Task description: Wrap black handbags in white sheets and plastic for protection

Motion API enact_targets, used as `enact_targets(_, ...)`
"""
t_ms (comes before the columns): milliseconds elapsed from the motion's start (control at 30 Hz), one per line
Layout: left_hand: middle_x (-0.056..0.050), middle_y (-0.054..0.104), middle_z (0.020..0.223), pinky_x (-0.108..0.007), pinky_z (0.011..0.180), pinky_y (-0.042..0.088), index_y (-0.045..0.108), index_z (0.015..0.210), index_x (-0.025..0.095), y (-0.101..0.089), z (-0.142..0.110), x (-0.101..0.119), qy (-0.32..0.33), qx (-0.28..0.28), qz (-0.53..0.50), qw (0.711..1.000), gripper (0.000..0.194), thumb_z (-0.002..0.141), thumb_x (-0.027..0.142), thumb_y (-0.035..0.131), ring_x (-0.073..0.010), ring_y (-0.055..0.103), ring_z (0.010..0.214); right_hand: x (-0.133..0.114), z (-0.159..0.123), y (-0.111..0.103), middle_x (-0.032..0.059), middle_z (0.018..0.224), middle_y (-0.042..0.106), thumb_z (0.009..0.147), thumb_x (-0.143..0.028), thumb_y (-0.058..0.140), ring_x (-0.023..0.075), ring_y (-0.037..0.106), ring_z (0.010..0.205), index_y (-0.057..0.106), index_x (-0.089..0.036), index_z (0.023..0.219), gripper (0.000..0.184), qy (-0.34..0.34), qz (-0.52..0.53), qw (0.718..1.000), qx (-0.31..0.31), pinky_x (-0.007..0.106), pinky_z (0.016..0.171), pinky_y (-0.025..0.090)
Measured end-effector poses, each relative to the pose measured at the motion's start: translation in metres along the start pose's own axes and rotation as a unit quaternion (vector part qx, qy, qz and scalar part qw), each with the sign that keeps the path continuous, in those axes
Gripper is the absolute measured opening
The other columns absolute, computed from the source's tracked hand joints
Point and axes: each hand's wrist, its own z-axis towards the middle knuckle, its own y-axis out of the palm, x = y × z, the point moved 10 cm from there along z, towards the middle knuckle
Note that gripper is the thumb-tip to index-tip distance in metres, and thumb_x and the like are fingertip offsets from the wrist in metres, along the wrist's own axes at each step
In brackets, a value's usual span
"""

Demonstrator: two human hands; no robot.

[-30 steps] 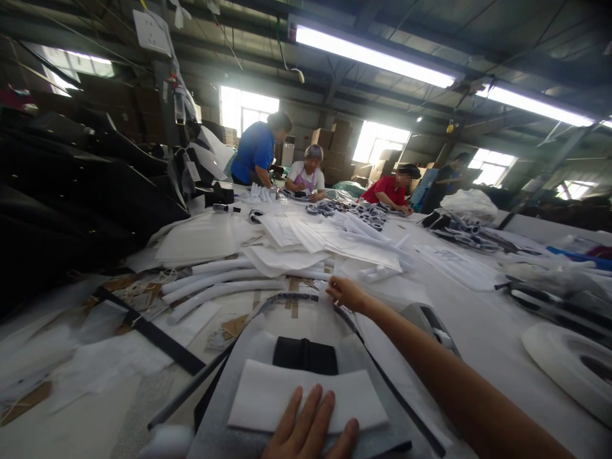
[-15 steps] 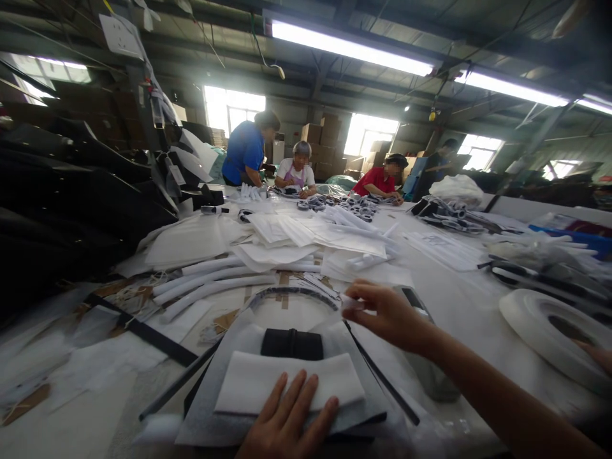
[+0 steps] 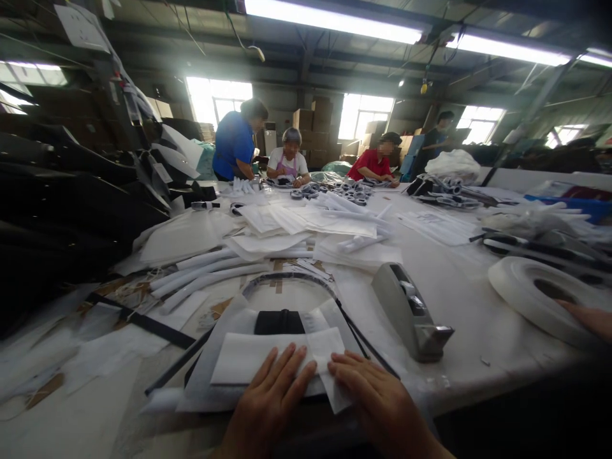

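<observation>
My left hand [image 3: 273, 395] lies with its fingers stretched out on a white padded sheet [image 3: 239, 360]. Beside it, my right hand [image 3: 370, 389] rests flat, fingertips on a thin translucent white strip [image 3: 329, 344] that crosses the sheet's right part. Under these is a flat black item, perhaps a bag, mostly hidden by thin pale wrapping [image 3: 205, 389]. A black band piece [image 3: 278, 322] shows just above the white sheet. Farther up curves a wrapped handle-like loop [image 3: 289, 276], with dark straps running down both sides. Right of my hands stands a grey tape dispenser [image 3: 406, 312].
At the right lies a big white roll [image 3: 516, 299], with another person's hand [image 3: 586, 319] at it. White sheets [image 3: 306, 223] and foam tubes [image 3: 210, 274] are piled ahead. Dark material [image 3: 62, 217] is heaped at the left. Several people work beyond the table.
My right hand has come down from beside the dispenser onto the white sheet, where the translucent strip now lies across it. My left hand stays on the sheet. The view has shifted slightly.
</observation>
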Motion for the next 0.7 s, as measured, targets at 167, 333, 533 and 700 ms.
enact_targets(167,-0.003,0.059,0.141,-0.037,0.104,0.050,0.039,0.149,0.034,0.006,0.002,0.001,-0.008,-0.046,0.003,0.999,0.049,0.104,0.014,0.035,-0.0197,0.059,0.126,-0.008,-0.012,-0.010,0.0068,0.112,0.076,0.092,-0.004,0.050,0.0203,0.069,0.112,0.063,-0.019,0.112,0.027,-0.022,0.051,0.998,0.023,0.038,0.103,0.053)
enact_targets(333,-0.006,0.052,0.147,-0.044,0.101,0.053,0.039,0.149,0.032,0.011,0.003,0.002,-0.008,-0.077,0.008,0.997,0.051,0.103,0.011,0.030,-0.0241,0.058,0.128,0.004,-0.061,-0.025,0.0048,0.100,0.078,0.091,-0.011,0.065,0.0194,0.072,0.101,0.063,-0.021,0.117,0.028,0.027,0.059,0.996,0.055,0.032,0.092,0.060)
enact_targets(533,-0.003,0.048,0.150,-0.046,0.102,0.053,0.039,0.149,0.025,0.017,0.003,0.006,0.026,-0.105,0.019,0.994,0.053,0.100,0.006,0.032,-0.0257,0.054,0.131,0.012,-0.088,-0.002,0.0062,0.106,0.076,0.098,-0.022,0.056,0.0233,0.072,0.096,0.066,-0.022,0.122,0.026,0.064,-0.037,0.997,0.027,0.036,0.084,0.061)
enact_targets(700,-0.004,0.050,0.148,-0.046,0.102,0.053,0.041,0.149,0.024,0.018,0.001,0.007,0.038,-0.106,0.024,0.993,0.051,0.101,0.008,0.033,-0.0258,0.055,0.131,0.014,-0.064,0.007,0.0033,0.088,0.075,0.102,-0.020,0.046,0.0202,0.068,0.077,0.072,-0.024,0.103,0.026,0.073,-0.042,0.996,0.015,0.034,0.069,0.055)
